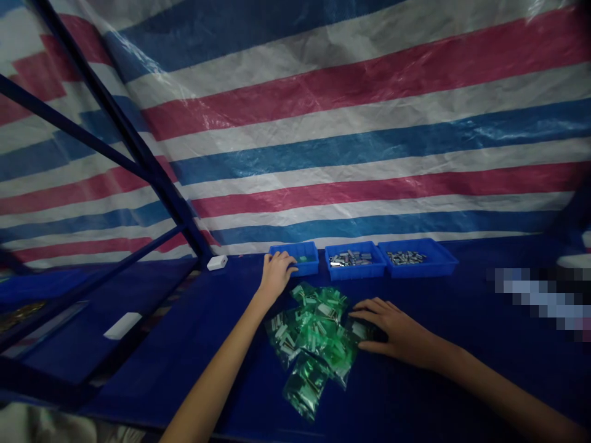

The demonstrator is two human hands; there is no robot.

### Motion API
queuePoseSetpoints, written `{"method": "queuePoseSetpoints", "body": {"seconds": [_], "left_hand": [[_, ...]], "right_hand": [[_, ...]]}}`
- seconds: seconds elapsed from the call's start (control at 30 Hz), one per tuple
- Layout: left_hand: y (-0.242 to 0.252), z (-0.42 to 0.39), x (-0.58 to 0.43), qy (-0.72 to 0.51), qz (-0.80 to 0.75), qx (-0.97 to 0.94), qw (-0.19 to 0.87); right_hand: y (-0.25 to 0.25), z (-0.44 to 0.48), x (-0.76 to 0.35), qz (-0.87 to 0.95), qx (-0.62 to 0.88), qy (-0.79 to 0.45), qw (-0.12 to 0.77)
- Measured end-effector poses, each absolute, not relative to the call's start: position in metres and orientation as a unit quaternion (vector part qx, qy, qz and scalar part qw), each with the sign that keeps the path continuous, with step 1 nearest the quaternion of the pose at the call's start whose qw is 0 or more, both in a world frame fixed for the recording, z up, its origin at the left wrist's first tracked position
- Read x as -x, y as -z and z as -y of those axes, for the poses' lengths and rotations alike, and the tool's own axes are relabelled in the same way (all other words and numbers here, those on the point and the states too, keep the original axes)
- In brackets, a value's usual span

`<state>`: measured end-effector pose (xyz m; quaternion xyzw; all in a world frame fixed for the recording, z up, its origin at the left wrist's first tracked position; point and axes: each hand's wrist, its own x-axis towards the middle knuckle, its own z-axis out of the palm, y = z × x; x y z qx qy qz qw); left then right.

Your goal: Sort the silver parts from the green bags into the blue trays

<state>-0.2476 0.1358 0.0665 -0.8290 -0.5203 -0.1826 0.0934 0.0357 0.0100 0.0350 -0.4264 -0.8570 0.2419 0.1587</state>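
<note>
My left hand point(276, 274) is at the left end of the leftmost blue tray point(310, 269), its fingers bent over the rim and closed on that corner. A little green stuff lies inside this tray. In front of it, a loose pile of green-tinted clear plastic bags point(318, 329) rests on the table, with small white and metallic pieces inside them. My right hand point(390, 326) is at the right edge of the pile, palm down, thumb and fingers apart. A bag with a pale piece point(360, 330) lies between its thumb and fingers, partly shaded; it does not look gripped.
Two more blue trays, a middle one point(355, 271) and a right one point(427, 266), hold small metal parts. A white block point(217, 263) stands at the back left of the blue table point(198, 332). Dark blue frame bars point(152, 169) rise at left, before a striped sheet point(369, 135).
</note>
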Motion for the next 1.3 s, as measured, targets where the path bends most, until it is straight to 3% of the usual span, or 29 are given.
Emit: {"method": "queuePoseSetpoints", "body": {"seconds": [0.4, 0.7, 1.3], "left_hand": [[-0.059, -0.135, 0.245, 0.168, 0.488, 0.855, 0.045], [-0.058, -0.127, 0.239, 0.181, 0.515, 0.836, 0.05], [-0.064, -0.127, 0.244, 0.19, 0.509, 0.84, 0.017]], "right_hand": [[-0.034, -0.01, -0.035, 0.854, 0.437, -0.23, 0.167], [-0.031, -0.011, -0.03, 0.833, 0.444, -0.231, 0.236], [-0.024, -0.023, -0.033, 0.744, 0.419, -0.391, 0.343]]}}
